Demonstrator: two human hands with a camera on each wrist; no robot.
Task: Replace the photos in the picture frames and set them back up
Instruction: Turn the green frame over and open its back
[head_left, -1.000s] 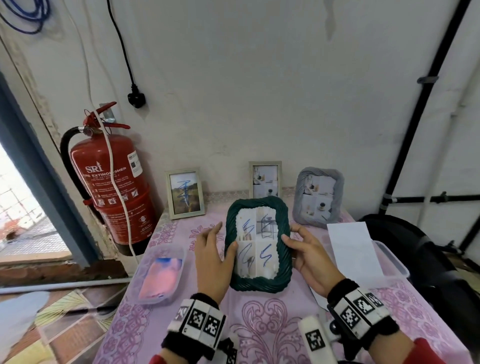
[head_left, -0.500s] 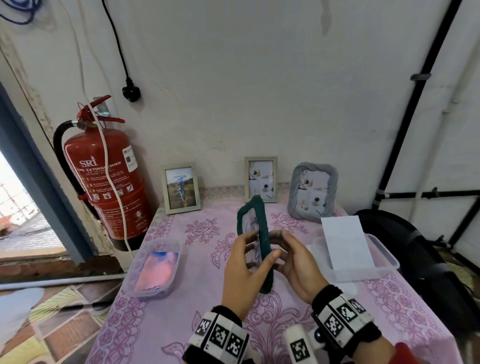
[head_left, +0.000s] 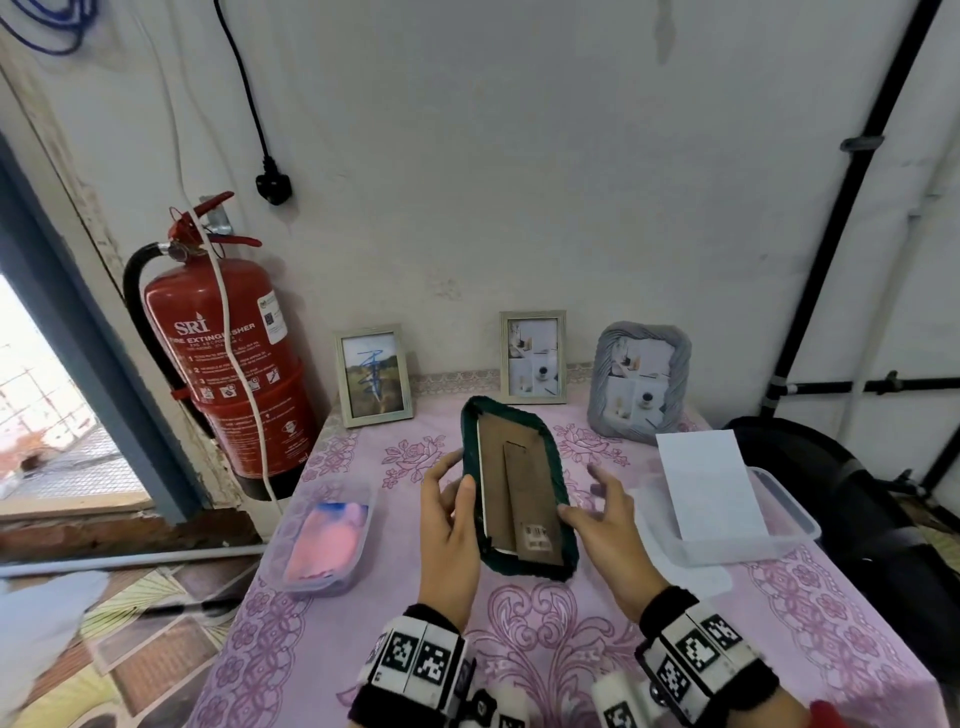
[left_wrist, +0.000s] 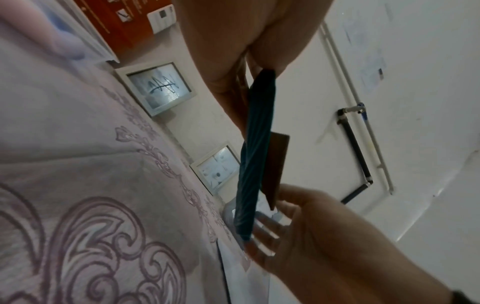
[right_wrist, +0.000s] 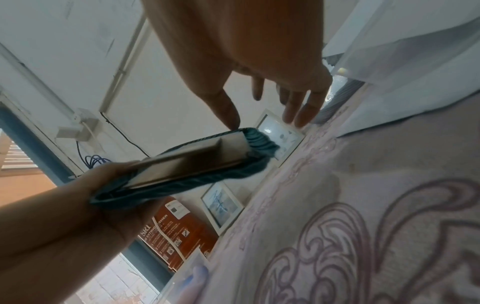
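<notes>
A dark green woven picture frame (head_left: 519, 483) is held upright above the pink tablecloth (head_left: 545, 634), its brown cardboard back and folded stand facing me. My left hand (head_left: 457, 480) grips its left edge, thumb on the back and fingers behind. My right hand (head_left: 592, 493) has its thumb touching the frame's right edge, with the fingers spread and straight. The left wrist view shows the frame (left_wrist: 253, 154) edge-on, and the right wrist view shows the frame (right_wrist: 194, 164) in the left hand (right_wrist: 78, 205). Its photo side is hidden.
Along the wall stand two cream frames (head_left: 373, 375) (head_left: 533, 357) and a grey frame (head_left: 640, 384). A clear tub (head_left: 291, 551) with pink and blue prints sits left. Another tub (head_left: 779, 525) with white paper (head_left: 706, 483) sits right. A fire extinguisher (head_left: 228, 358) hangs left.
The green frame turned from photo side facing me, through edge-on, to back facing me. My right hand loosened from holding its edge to only the thumb touching.
</notes>
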